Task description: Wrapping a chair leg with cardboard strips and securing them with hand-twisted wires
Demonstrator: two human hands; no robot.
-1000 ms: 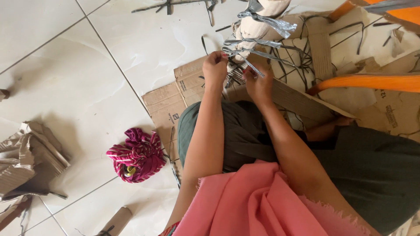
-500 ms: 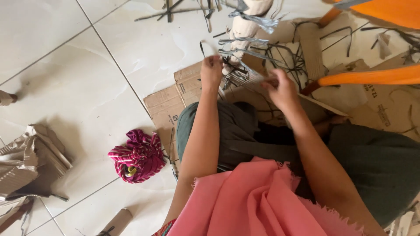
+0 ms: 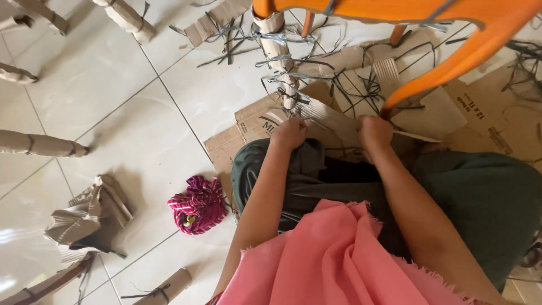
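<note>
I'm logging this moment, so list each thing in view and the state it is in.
Left hand: closed, resting on the cardboard sheet.
Right hand: closed on the sheet's edge.
Cardboard sheet: flat, lying over the lap.
Wrapped chair leg: upright, bound with grey strips.
Orange chair: standing over the cardboard.
Striped cloth: bunched up on the floor.
Cardboard roll: rolled, lying on the tiles.
Torn cardboard: crumpled.

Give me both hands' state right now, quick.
Left hand: fingers curled shut, resting on the flat cardboard sheet; actual grip cannot be told.
Right hand: fingers curled shut on the same sheet's edge.
</note>
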